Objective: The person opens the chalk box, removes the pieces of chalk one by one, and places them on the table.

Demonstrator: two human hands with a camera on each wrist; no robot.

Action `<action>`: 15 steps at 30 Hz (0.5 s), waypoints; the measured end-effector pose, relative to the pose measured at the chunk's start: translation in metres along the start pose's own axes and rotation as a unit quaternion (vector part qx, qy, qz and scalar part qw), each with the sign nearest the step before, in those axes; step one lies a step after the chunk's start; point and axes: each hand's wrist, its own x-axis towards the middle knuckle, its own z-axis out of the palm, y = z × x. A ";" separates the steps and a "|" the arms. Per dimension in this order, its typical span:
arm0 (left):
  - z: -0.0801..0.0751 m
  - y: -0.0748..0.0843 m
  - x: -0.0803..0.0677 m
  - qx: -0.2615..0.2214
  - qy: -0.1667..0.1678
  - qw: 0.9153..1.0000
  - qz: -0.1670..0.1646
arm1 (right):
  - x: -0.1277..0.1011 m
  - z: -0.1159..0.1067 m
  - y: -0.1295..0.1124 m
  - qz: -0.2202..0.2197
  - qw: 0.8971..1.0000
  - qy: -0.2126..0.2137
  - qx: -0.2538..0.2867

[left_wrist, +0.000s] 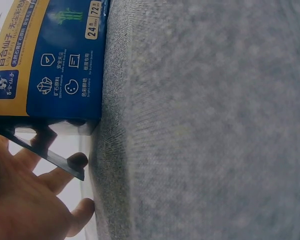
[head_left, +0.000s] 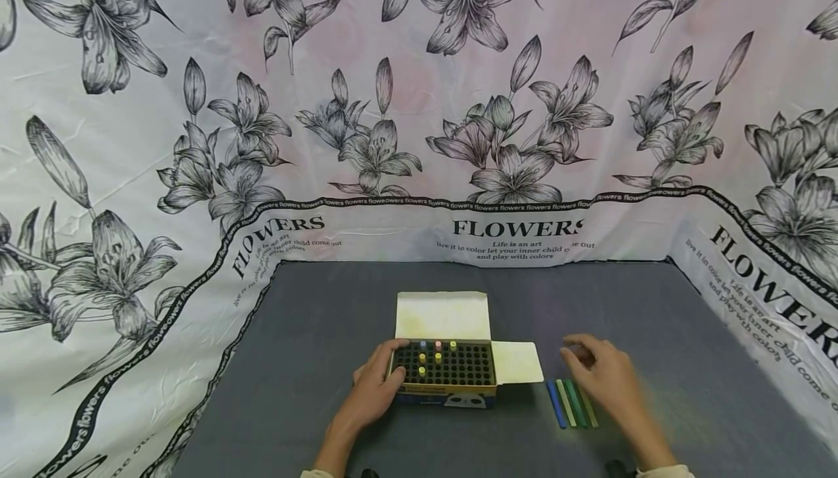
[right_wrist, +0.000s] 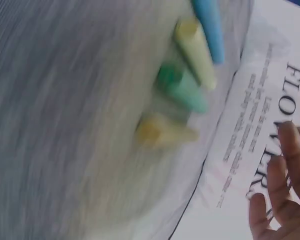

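Observation:
A blue and yellow chalk box (head_left: 447,395) sits on the table, its black grid of holes (head_left: 473,367) facing up. Several chalk ends, mostly yellow with one blue and one pink, show in the grid's left part. My left hand (head_left: 374,383) holds the box's left end, thumb at the front corner; in the left wrist view its fingers spread around a side flap (left_wrist: 55,157). Beside the box lie a blue chalk (head_left: 556,404), a pale one (head_left: 566,403), a green one (head_left: 575,403) and a yellowish one (head_left: 592,415). Loosely bent and holding nothing, my right hand (head_left: 605,372) hovers over them.
The box's lid (head_left: 442,316) is folded back and its right flap (head_left: 517,363) sticks out toward the chalks. Grey cloth (head_left: 314,318) covers the table. A white flower-printed curtain (head_left: 366,230) borders the back and sides.

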 end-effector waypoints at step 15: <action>-0.002 0.001 0.000 0.004 -0.002 1.000 -0.003 | 0.010 0.049 -0.050 -0.156 0.975 0.121 0.099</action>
